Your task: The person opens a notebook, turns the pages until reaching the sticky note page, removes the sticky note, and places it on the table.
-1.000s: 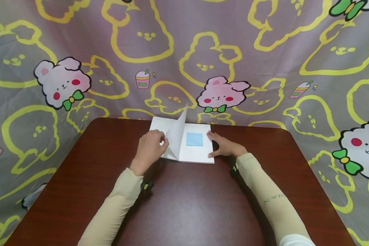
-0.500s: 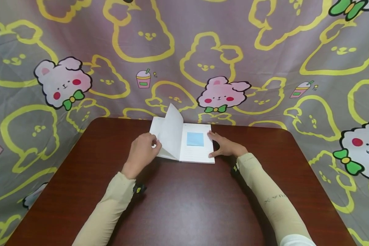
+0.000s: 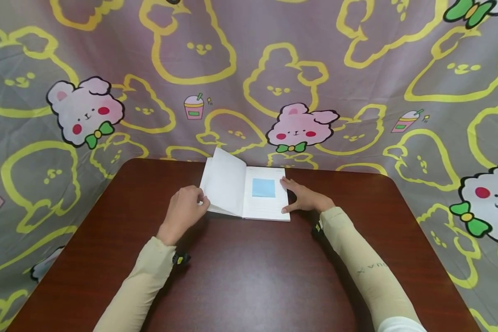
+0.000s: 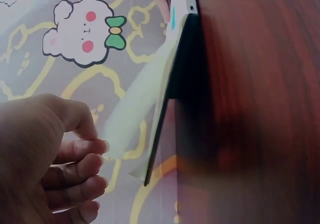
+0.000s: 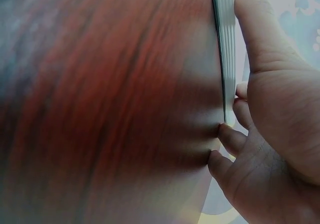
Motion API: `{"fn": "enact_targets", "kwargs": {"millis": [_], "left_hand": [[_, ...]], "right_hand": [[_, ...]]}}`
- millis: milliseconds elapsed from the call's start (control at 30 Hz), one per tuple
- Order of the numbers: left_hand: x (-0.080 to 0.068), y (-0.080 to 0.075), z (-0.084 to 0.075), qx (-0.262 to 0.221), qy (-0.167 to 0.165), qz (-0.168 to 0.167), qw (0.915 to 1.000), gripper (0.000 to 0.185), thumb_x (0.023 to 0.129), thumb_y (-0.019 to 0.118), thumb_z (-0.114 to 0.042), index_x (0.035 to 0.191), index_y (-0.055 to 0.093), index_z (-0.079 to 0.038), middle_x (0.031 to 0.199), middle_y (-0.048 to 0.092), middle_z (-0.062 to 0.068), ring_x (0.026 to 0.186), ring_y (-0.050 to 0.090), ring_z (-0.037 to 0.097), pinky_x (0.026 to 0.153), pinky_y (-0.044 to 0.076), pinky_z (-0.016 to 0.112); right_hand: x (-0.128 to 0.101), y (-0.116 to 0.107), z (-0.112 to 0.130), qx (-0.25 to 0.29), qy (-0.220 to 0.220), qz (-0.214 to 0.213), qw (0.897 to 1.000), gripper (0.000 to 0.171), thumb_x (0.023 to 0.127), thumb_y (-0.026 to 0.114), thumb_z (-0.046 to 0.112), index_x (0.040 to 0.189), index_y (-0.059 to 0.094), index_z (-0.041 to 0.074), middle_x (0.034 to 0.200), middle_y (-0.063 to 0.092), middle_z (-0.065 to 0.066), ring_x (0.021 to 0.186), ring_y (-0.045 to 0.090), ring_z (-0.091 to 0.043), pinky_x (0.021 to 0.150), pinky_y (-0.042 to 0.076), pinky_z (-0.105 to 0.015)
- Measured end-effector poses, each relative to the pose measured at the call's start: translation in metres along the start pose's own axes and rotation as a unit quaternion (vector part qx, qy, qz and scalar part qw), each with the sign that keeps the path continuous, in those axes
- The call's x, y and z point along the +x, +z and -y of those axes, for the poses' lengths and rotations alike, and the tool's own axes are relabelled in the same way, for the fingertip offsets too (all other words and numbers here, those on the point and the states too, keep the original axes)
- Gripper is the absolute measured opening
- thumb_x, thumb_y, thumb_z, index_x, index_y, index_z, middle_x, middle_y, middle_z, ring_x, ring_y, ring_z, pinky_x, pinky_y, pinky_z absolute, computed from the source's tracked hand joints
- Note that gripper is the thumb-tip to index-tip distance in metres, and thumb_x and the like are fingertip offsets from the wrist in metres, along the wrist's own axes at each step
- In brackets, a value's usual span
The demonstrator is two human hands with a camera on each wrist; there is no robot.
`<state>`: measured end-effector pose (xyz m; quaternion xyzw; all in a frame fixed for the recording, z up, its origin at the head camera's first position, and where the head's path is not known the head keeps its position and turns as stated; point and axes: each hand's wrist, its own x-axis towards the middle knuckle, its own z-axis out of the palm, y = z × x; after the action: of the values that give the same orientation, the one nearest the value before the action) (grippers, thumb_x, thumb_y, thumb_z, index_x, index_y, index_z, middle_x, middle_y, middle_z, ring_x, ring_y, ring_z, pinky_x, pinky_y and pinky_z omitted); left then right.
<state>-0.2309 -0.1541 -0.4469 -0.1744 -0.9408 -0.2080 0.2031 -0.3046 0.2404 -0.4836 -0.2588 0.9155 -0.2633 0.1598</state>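
An open book [image 3: 262, 205] with white pages lies near the back of the table, a light-blue sticky note [image 3: 263, 188] on its right page. At its left side, my left hand [image 3: 184, 210] pinches the lower outer corner of a lifted page [image 3: 226, 184] between thumb and curled index finger. That page slants above the left half, its far corner raised. In the left wrist view, the same page [image 4: 132, 107] is blurred and reaches my fingertips. My right hand [image 3: 305, 196] rests at the book's right edge, thumb and fingers spread. The right wrist view shows the thumb on the page block [image 5: 228, 49].
The dark red-brown table [image 3: 253, 276] extends in front of and beside the book. A grey-pink curtain [image 3: 232, 46] with yellow outlines and bunny faces hangs right behind the table's back edge and along both sides.
My left hand has moved left and toward me, carrying the page from nearly upright over to the left half. The right hand and the sticky note have stayed in place.
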Motion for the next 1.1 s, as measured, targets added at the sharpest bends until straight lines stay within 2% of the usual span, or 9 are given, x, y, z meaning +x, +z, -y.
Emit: {"fn": "enact_targets", "kwargs": {"millis": [133,367,600,733,900,1100], "left_hand": [[-0.003,0.001,0.005,-0.003,-0.018,0.034,0.9992,0.023,0.085,0.070,-0.008,0.064,0.064,-0.005,0.059,0.054,0.003,0.054,0.046,0.017,0.049,0.039,0.030],[-0.005,0.005,0.011,-0.022,-0.055,0.091,0.9941,0.038,0.086,0.066,-0.004,0.052,0.049,-0.011,0.051,0.035,-0.002,0.048,0.036,0.014,0.045,0.033,0.027],[-0.007,0.015,0.019,-0.037,-0.088,0.133,0.9865,0.045,0.086,0.065,-0.004,0.049,0.043,-0.013,0.049,0.029,-0.004,0.046,0.031,0.012,0.043,0.029,0.026],[-0.006,0.020,0.021,-0.041,-0.102,0.151,0.9824,0.046,0.085,0.065,-0.003,0.048,0.039,-0.014,0.049,0.026,-0.005,0.047,0.027,0.011,0.043,0.025,0.025],[-0.005,0.022,0.020,-0.038,-0.117,0.167,0.9782,0.045,0.083,0.064,-0.003,0.049,0.037,-0.015,0.050,0.025,-0.005,0.049,0.026,0.011,0.044,0.024,0.026],[-0.005,0.024,0.019,-0.031,-0.127,0.171,0.9767,0.044,0.081,0.063,-0.002,0.050,0.034,-0.015,0.052,0.024,-0.005,0.051,0.026,0.012,0.045,0.025,0.027]], "right_hand": [[0.000,0.000,0.000,0.001,0.000,0.001,1.000,0.114,0.082,0.086,0.037,0.162,0.013,0.000,0.170,0.008,-0.020,0.157,0.004,-0.041,0.123,0.014,-0.061],[0.000,0.001,-0.002,0.001,0.002,0.003,1.000,0.115,0.081,0.086,0.038,0.162,0.014,0.002,0.170,0.008,-0.018,0.157,0.003,-0.040,0.124,0.014,-0.061],[0.000,0.002,-0.003,-0.001,-0.003,0.005,1.000,0.114,0.082,0.085,0.039,0.163,0.013,0.002,0.171,0.007,-0.017,0.157,0.003,-0.040,0.124,0.014,-0.060],[0.000,0.002,-0.003,-0.003,-0.007,0.001,1.000,0.114,0.082,0.085,0.038,0.162,0.013,0.001,0.170,0.008,-0.019,0.156,0.004,-0.042,0.123,0.015,-0.061],[0.002,0.002,-0.004,-0.012,0.001,0.004,1.000,0.114,0.083,0.084,0.039,0.163,0.012,0.003,0.171,0.006,-0.016,0.157,0.003,-0.038,0.124,0.015,-0.059],[0.000,0.002,-0.003,0.000,0.000,0.003,1.000,0.114,0.083,0.084,0.039,0.163,0.012,0.003,0.171,0.006,-0.017,0.157,0.002,-0.039,0.123,0.014,-0.061]]}}
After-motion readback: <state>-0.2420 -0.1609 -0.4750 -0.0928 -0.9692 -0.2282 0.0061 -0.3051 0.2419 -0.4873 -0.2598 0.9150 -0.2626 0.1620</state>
